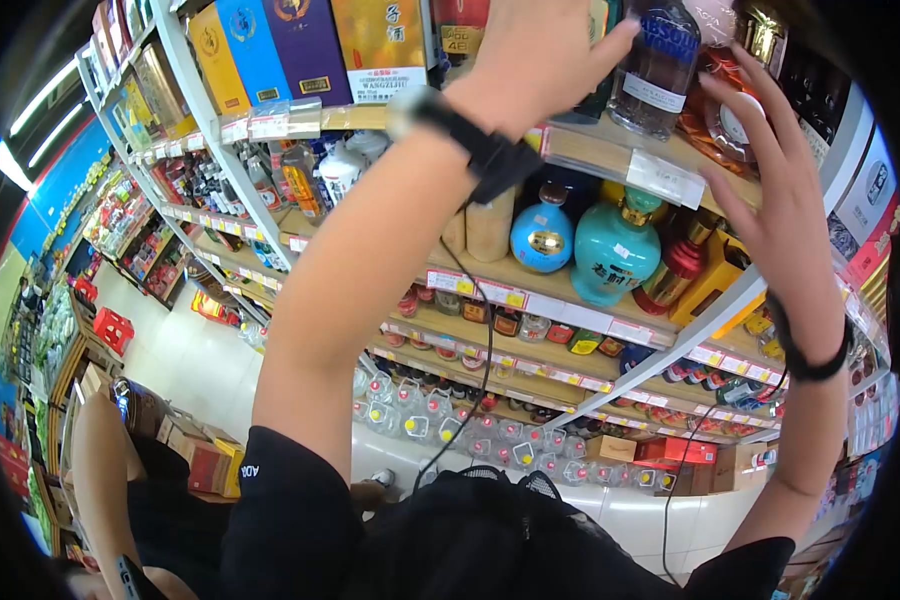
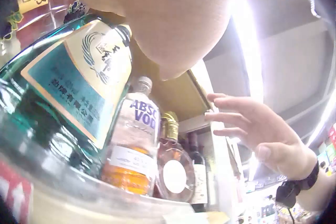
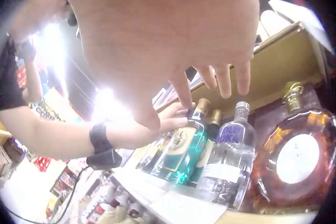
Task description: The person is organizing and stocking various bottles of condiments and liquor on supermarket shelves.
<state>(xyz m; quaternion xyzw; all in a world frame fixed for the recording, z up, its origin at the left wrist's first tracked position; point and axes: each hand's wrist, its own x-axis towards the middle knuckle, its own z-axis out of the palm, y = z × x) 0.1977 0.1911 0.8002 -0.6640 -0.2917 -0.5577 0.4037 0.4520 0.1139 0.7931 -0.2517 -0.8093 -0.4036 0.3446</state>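
My left hand (image 1: 525, 60) reaches over the upper shelf, thumb stretched toward a clear vodka bottle (image 1: 657, 75). In the right wrist view its fingertips are right at the neck of a green glass bottle (image 3: 181, 153) with a cream and teal label. My right hand (image 1: 785, 215) is raised at the shelf's right end with spread fingers and nothing in it. Its fingertips overlap a round amber liquor bottle (image 1: 725, 120) in the head view. From the right wrist, this hand hangs above the vodka and amber bottles. All three bottles stand upright on the shelf.
Boxed liquor (image 1: 305, 50) lines the upper shelf to the left. Below stand a blue round bottle (image 1: 542, 238) and a turquoise jar (image 1: 615, 255). A price-tag holder (image 1: 665, 178) runs along the shelf edge. Black cables hang from both wrists. Another person's arm (image 1: 105, 490) shows lower left.
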